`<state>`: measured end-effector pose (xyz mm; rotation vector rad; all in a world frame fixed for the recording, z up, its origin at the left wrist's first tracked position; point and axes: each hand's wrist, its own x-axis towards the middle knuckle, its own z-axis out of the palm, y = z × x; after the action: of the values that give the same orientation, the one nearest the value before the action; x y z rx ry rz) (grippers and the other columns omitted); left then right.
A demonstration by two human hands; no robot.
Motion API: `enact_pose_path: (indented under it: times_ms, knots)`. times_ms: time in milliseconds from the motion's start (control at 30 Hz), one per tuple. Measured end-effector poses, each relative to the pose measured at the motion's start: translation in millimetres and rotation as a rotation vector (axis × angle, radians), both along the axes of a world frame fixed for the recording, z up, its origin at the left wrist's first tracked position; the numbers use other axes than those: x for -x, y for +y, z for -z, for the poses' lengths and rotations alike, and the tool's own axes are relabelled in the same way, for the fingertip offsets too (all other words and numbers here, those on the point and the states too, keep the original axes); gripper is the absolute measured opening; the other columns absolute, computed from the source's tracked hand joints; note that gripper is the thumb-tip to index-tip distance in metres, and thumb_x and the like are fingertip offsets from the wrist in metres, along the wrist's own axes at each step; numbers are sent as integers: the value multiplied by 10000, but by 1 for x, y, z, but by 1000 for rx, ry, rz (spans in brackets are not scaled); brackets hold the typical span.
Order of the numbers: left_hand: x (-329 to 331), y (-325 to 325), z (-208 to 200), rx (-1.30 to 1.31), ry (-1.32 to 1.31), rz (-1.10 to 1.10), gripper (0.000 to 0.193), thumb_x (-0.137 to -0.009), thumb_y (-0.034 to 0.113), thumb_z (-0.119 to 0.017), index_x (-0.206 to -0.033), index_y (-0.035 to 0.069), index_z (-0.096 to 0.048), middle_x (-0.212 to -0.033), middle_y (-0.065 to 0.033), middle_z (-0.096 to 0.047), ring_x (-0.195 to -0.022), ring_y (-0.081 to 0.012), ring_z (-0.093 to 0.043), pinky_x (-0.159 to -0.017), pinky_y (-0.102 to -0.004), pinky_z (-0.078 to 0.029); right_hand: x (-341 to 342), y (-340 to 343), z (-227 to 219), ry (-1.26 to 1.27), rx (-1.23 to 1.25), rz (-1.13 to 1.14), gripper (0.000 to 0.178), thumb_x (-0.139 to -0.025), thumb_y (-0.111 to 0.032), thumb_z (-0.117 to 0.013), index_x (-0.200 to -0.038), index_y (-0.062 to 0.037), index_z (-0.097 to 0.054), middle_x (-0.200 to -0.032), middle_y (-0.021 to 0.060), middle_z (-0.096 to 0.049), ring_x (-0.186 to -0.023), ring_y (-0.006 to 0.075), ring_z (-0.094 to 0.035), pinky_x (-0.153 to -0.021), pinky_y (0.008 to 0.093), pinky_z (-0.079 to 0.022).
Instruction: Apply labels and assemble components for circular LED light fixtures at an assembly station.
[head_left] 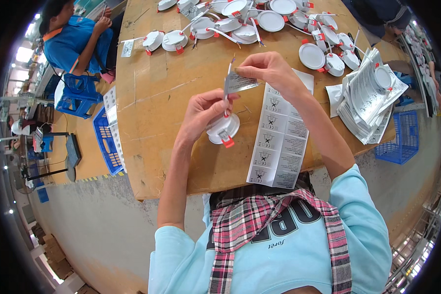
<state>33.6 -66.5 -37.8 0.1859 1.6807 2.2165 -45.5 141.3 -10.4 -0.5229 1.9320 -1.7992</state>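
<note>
My left hand point(203, 112) is closed, its fingertips pinching the white cable of a small round downlight point(219, 128). The downlight hangs just below those fingers, a red-tipped spring clip on its near side. My right hand point(267, 68) pinches one end of a silver printed label point(242, 83) between thumb and fingers. The label's other end meets the cable above my left hand; whether it is stuck there I cannot tell. Under my right forearm lies a sheet of labels point(278, 142), white and silver, reaching over the table's near edge.
More white downlights point(271, 21) with red clips crowd the far side of the wooden table point(161, 117). A stack of label sheets point(370, 105) is at the right, one downlight on top. Blue baskets point(402, 139) stand beside the table. Another person point(76, 41) sits at the far left.
</note>
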Motion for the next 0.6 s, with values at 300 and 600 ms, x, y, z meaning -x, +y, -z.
enact_pose_path:
  times_ms: [300,600]
  knots:
    - [12,39,-6,366,270,-592,102,-822,50,-655,-886,-29,-668,-778,-70,-662,-712,-119,-617,-660,-254,-497,-44,-13,-23,466,-108,519,109,-783,-85,-703,-833,11,-706,-747,82,-661,-643,119,-589,-589,255,-460]
    - [18,41,-7,443,224,-639,146,-844,118,-657,-876,-25,-656,-721,-44,-643,-643,-72,-573,-583,-218,-453,-64,-6,-32,616,-299,530,96,-742,-73,-718,-814,-9,-707,-738,84,-643,-627,161,-580,-586,276,-451]
